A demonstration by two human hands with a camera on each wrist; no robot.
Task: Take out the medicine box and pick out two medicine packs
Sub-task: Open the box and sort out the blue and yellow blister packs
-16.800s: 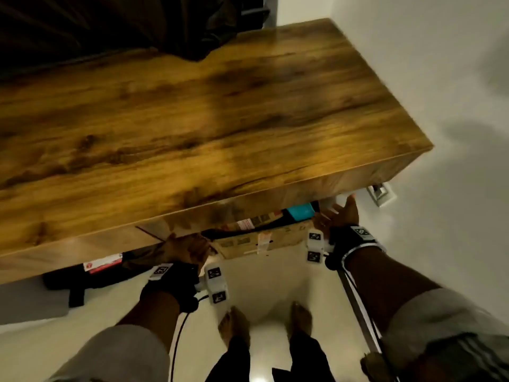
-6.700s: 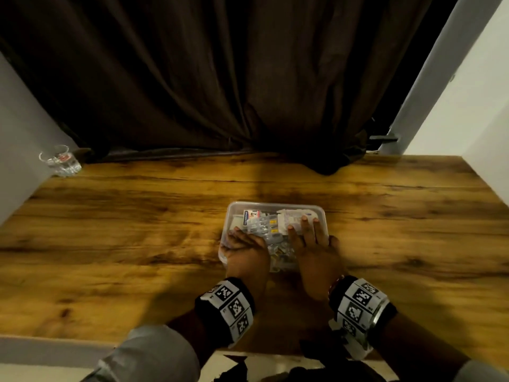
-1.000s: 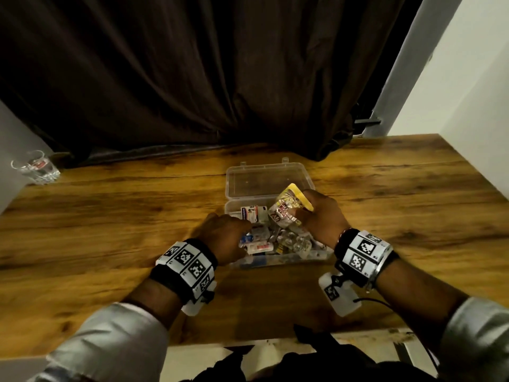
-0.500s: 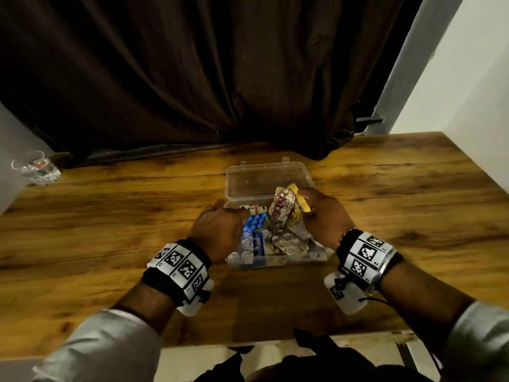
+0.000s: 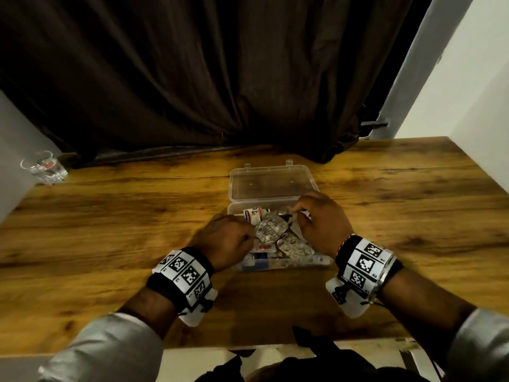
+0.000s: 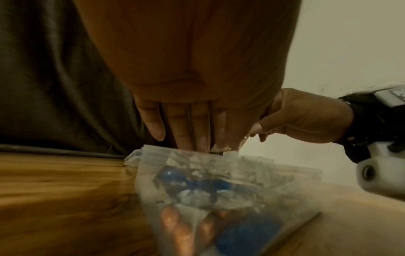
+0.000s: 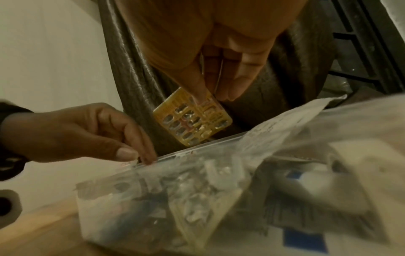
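Observation:
The clear plastic medicine box lies open on the wooden table, its lid flipped back. Inside are several silver blister packs and a white and red labelled pack. My right hand pinches a yellow blister pack above the box's far right side. My left hand points its fingers down into the left part of the box. Thumb and forefinger tips meet near the rim. Whether they grip anything is hidden.
A small glass stands at the table's far left corner. A dark curtain hangs along the back edge, and a white wall closes the right. Bare wood lies left and right of the box.
The blue pack my left hand had lifted is back down in the box. My right hand has sunk lower, and the silver pack it held up lies among the others.

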